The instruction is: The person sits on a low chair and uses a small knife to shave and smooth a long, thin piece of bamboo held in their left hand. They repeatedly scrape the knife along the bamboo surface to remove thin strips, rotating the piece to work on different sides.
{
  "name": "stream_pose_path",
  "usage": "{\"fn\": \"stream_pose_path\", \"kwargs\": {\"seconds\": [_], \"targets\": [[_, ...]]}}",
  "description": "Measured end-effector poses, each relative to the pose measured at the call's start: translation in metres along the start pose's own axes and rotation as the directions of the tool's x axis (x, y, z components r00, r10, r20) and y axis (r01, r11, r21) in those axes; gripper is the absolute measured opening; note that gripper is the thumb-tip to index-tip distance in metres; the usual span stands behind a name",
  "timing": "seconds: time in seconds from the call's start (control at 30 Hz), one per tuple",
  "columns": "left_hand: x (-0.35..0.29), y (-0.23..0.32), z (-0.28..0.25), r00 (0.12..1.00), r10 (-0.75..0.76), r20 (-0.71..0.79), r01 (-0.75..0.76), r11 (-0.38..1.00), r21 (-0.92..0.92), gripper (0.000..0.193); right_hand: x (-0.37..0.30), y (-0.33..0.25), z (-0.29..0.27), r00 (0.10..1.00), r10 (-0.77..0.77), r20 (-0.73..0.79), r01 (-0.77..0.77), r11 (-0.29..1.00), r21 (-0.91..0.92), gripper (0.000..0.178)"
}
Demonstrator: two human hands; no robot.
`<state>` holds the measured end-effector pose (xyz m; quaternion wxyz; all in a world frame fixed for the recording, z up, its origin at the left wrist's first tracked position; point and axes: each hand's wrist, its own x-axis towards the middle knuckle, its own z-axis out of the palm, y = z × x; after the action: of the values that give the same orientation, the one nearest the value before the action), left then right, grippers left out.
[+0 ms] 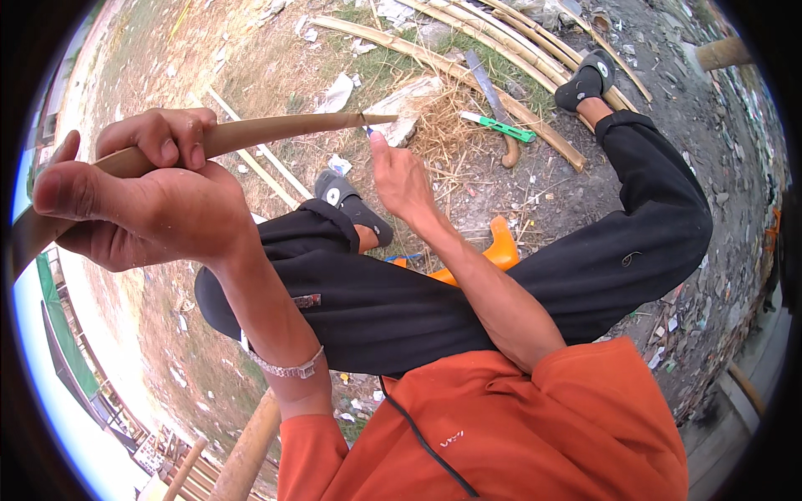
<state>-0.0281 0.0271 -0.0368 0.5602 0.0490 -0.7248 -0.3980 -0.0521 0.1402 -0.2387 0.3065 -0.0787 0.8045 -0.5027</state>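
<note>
My left hand (159, 188) is wrapped round a brown bamboo strip (276, 129), which runs from the left rim toward the middle and narrows at its far end. A dark mark or notch crosses the strip close to that end. Just below the mark is my right hand (403, 179), its fingers curled and the thumb raised. A slim pen-like thing (368, 130) with a blue part shows at the thumb and meets the strip's lower edge; the rest of it is hidden by the hand.
On the ground ahead lie a long blade (486, 83) with a curved wooden handle, a green cutter (501, 127), straw-like shavings (447, 125) and split bamboo lengths (501, 42). Something orange, made of plastic (501, 244), stands between my legs. A bamboo pole (246, 451) rises at lower left.
</note>
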Motion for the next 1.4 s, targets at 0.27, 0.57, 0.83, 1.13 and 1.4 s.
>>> {"fn": "stream_pose_path", "kwargs": {"seconds": [0.27,0.57,0.83,1.13,1.4], "targets": [[-0.003,0.002,0.005,1.0,-0.009,-0.012,0.009,1.0,0.013,0.049,0.004,-0.004,-0.01,0.992,-0.104,-0.069,0.101,0.994,-0.037,0.07],[-0.003,0.002,0.004,1.0,-0.016,0.024,0.016,1.0,0.0,0.047,0.013,0.021,-0.013,0.997,0.078,0.021,-0.072,0.979,-0.189,0.069],[-0.001,0.0,0.006,0.999,-0.051,-0.016,0.051,0.999,-0.006,0.048,0.03,0.044,-0.001,0.995,0.1,0.01,-0.097,0.981,-0.171,0.069],[0.001,-0.005,0.001,0.999,-0.015,0.036,0.015,1.0,0.002,0.05,0.038,0.063,0.003,0.981,0.192,-0.003,-0.189,0.961,-0.204,0.068],[0.001,-0.001,0.005,0.999,-0.025,0.037,0.024,1.0,0.014,0.048,0.059,0.076,0.015,0.982,0.189,-0.018,-0.19,0.973,-0.133,0.07]]}}
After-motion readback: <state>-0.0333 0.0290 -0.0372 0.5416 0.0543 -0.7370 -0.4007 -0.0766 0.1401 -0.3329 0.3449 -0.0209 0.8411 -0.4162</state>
